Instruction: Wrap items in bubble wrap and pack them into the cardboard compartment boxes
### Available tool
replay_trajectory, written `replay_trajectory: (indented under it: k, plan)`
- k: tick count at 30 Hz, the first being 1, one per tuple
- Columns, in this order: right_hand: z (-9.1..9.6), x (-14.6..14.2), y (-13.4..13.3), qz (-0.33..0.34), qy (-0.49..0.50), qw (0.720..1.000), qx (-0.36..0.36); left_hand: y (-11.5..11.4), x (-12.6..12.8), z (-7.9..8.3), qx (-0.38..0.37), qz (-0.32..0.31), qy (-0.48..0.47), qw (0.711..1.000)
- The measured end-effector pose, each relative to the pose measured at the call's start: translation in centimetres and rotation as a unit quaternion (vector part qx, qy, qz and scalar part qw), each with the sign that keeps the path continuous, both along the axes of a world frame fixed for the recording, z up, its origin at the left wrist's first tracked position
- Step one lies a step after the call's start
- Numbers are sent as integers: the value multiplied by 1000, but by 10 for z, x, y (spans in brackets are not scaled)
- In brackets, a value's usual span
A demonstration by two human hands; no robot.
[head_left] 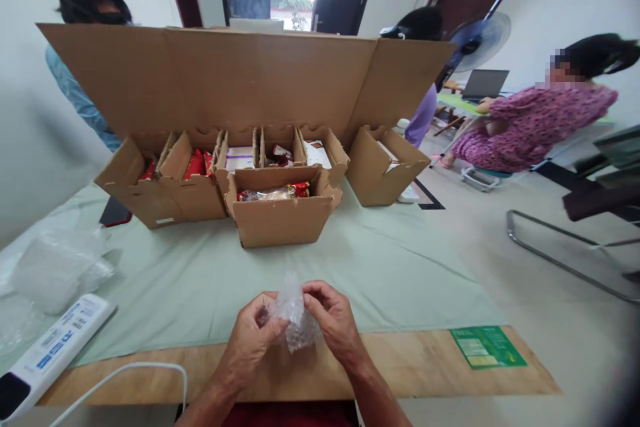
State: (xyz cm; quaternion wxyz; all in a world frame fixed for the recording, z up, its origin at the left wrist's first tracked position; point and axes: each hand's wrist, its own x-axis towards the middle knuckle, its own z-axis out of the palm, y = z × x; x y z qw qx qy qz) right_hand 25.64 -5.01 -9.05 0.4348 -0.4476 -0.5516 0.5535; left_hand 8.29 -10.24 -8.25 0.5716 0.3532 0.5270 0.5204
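Near the front edge of the table, a small piece of clear bubble wrap [295, 320] is held up between both of my hands. My left hand [257, 330] pinches its left side between thumb and fingers. On the other side, my right hand [335, 320] grips the upper right part with thumb and fingertips. The wrap looks folded or bunched, and I cannot tell whether anything lies inside it. Beyond my hands stands an open cardboard box [283, 223] with clear and red packets [275, 193] in it.
Behind stand several more cardboard bins [190, 200] and a tall cardboard panel [270, 80]. Bubble wrap sheets [60, 267] and a white power strip [60, 340] with a cable lie left. A green card [487, 347] is at right. Other people sit or stand beyond the table.
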Motion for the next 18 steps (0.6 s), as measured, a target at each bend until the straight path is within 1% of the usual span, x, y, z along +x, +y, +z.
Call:
replay_trajectory:
  k: [1,3,5,7,10,12,13,14,15,16,17,18]
  plan:
    - [0,3,1,-24,16,1000,-13,1,-1,2,-4,-2,-22,1000]
    - [-2,11,6,-72,63,994,-56,3,-6,5,-15,16,-58,998]
    - [-5,20,14,-106,102,984,-98,7,-13,6,-32,51,-65,996]
    - [-10,30,21,-131,117,977,-118,12,-21,4,-54,83,-58,993]
    - [-17,42,26,-203,136,964,-106,17,-33,-1,-87,119,-38,988]
    - [-18,49,23,-266,129,953,-73,18,-39,-3,-104,129,-20,986]
    - [-17,52,20,-287,105,951,-47,18,-42,-3,-110,132,-10,985]
    - [-15,54,16,-290,65,955,-14,18,-44,-4,-114,134,0,984]
    - [-13,56,12,-273,12,961,26,17,-45,-4,-116,137,10,984]
    - [-11,56,8,-236,-50,968,74,16,-46,-4,-116,139,19,983]
    - [-9,55,6,-179,-116,969,125,16,-47,-4,-114,142,28,983]
    - [-8,53,4,-110,-181,962,174,16,-48,-4,-112,143,36,983]
